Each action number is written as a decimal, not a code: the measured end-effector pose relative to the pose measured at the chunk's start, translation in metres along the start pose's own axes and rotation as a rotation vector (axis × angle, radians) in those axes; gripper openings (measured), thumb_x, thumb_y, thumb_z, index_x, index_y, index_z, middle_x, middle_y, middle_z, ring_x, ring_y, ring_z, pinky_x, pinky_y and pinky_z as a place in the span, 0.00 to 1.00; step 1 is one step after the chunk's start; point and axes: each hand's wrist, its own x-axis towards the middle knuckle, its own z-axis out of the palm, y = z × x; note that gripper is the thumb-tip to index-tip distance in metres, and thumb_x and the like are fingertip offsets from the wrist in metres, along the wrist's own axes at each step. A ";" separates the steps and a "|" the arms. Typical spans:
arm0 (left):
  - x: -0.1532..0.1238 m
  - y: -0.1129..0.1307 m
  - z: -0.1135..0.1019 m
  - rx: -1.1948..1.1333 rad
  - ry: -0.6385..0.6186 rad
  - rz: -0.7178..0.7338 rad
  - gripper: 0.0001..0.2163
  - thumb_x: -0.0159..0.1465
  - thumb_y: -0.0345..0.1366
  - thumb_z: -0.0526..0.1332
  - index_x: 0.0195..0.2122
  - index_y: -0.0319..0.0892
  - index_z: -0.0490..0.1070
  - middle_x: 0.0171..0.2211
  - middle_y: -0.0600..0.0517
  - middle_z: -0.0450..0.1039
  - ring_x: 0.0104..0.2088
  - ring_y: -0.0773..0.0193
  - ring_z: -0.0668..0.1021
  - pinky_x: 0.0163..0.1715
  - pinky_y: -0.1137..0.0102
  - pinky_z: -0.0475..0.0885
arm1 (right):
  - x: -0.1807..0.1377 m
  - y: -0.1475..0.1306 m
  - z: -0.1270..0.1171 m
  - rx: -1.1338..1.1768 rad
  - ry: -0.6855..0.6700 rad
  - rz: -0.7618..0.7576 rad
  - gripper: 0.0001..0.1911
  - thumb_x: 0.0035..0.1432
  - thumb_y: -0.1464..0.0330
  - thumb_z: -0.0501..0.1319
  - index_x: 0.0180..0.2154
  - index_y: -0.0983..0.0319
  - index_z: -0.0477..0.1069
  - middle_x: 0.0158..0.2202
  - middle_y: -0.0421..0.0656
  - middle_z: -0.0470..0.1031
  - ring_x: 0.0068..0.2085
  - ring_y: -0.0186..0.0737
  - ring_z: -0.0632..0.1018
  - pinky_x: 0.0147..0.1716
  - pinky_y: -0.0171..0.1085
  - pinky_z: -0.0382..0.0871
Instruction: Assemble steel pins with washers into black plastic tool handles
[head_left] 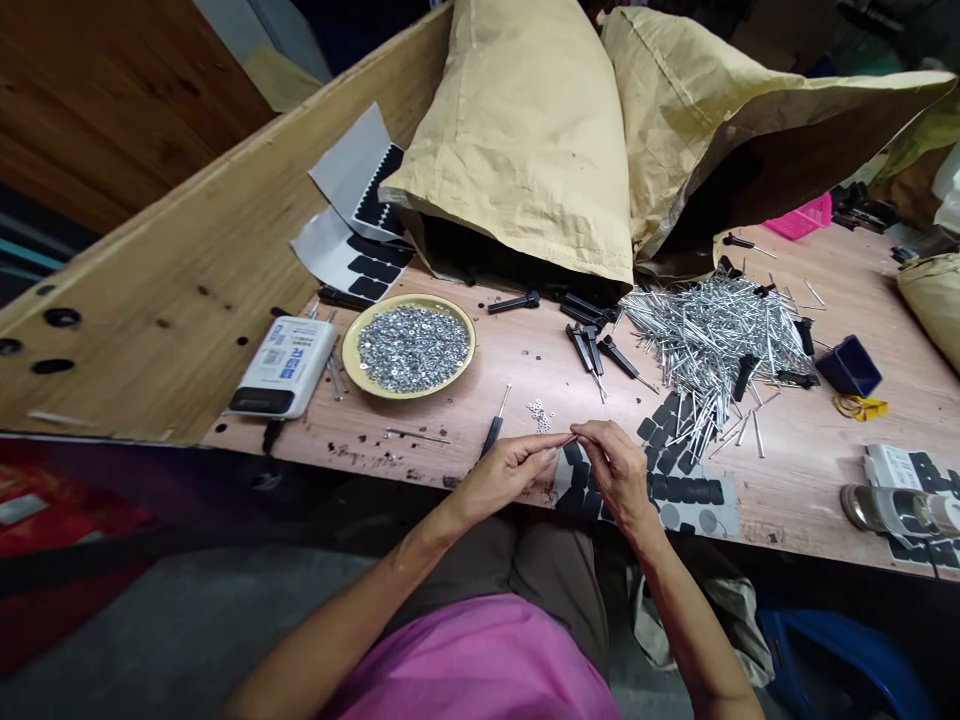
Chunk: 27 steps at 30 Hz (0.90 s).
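My left hand (pixel 510 468) and my right hand (pixel 618 468) meet over the front edge of the table, fingertips pinched together. Between them is something small, thin and dark, too small to name. Just beyond the fingers lies a little heap of small metal washers (pixel 540 416). A black-handled piece with a thin metal shaft (pixel 493 432) rests beside my left hand. Under my right hand is a sheet of black stick-on pads (pixel 686 488). Further right spreads a large pile of thin metal rods (pixel 716 335), with several black plastic pieces (pixel 583 350) to its left.
A yellow bowl (pixel 351 372) full of small metal washers stands left, near a white box-shaped device (pixel 289 365). Two big paper sacks (pixel 532 140) lean at the back. A dark blue tray (pixel 850 366) and a glass jar (pixel 862 508) stand right. A wooden board (pixel 187 230) borders the left.
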 end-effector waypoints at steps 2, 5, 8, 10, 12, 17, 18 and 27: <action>0.000 0.001 0.000 0.034 -0.014 0.006 0.19 0.58 0.42 0.61 0.47 0.37 0.76 0.20 0.55 0.64 0.22 0.72 0.61 0.18 0.77 0.55 | -0.001 0.000 0.002 0.048 0.038 0.044 0.10 0.64 0.68 0.54 0.43 0.56 0.74 0.36 0.43 0.79 0.37 0.38 0.79 0.37 0.37 0.74; 0.001 0.002 -0.001 -0.018 -0.097 -0.050 0.25 0.58 0.46 0.60 0.51 0.34 0.72 0.16 0.61 0.53 0.18 0.74 0.54 0.17 0.77 0.51 | -0.003 0.000 0.005 0.106 0.048 0.114 0.10 0.63 0.67 0.55 0.41 0.56 0.74 0.33 0.42 0.78 0.35 0.38 0.79 0.35 0.37 0.74; 0.001 0.001 0.001 -0.070 -0.109 -0.065 0.27 0.57 0.48 0.60 0.51 0.32 0.71 0.17 0.62 0.50 0.18 0.76 0.52 0.17 0.77 0.49 | -0.003 0.001 0.005 0.060 0.043 0.091 0.10 0.64 0.66 0.54 0.38 0.57 0.74 0.31 0.42 0.78 0.35 0.39 0.78 0.37 0.39 0.75; 0.000 0.000 0.003 -0.072 -0.079 -0.054 0.26 0.56 0.49 0.61 0.49 0.34 0.72 0.18 0.62 0.53 0.18 0.76 0.53 0.16 0.77 0.48 | -0.003 0.002 0.005 0.018 0.051 0.041 0.10 0.64 0.66 0.54 0.37 0.57 0.74 0.31 0.42 0.77 0.36 0.40 0.78 0.42 0.42 0.74; -0.001 -0.002 0.005 -0.103 -0.067 -0.044 0.25 0.56 0.49 0.62 0.48 0.35 0.73 0.19 0.61 0.54 0.18 0.76 0.53 0.16 0.77 0.47 | -0.001 0.002 0.006 0.026 0.064 0.011 0.10 0.64 0.66 0.54 0.37 0.56 0.74 0.31 0.42 0.77 0.36 0.40 0.78 0.45 0.44 0.73; 0.000 -0.002 0.005 -0.237 -0.115 -0.077 0.30 0.55 0.51 0.62 0.53 0.35 0.69 0.17 0.63 0.50 0.16 0.77 0.50 0.15 0.77 0.45 | 0.001 -0.001 0.008 0.099 0.065 0.085 0.10 0.64 0.65 0.54 0.42 0.55 0.74 0.31 0.41 0.77 0.37 0.39 0.78 0.43 0.42 0.73; 0.000 -0.001 0.004 -0.223 -0.111 -0.070 0.30 0.55 0.51 0.63 0.54 0.35 0.69 0.17 0.63 0.50 0.16 0.77 0.50 0.15 0.77 0.45 | 0.001 -0.002 0.008 0.110 0.065 0.104 0.10 0.64 0.65 0.54 0.40 0.56 0.74 0.31 0.41 0.77 0.36 0.39 0.78 0.44 0.42 0.73; 0.001 0.000 0.008 -0.160 -0.110 0.006 0.26 0.56 0.48 0.61 0.50 0.34 0.72 0.20 0.61 0.51 0.19 0.76 0.53 0.17 0.76 0.49 | 0.001 -0.001 0.012 0.345 0.108 0.278 0.10 0.60 0.58 0.58 0.36 0.58 0.69 0.37 0.43 0.72 0.37 0.37 0.76 0.37 0.38 0.74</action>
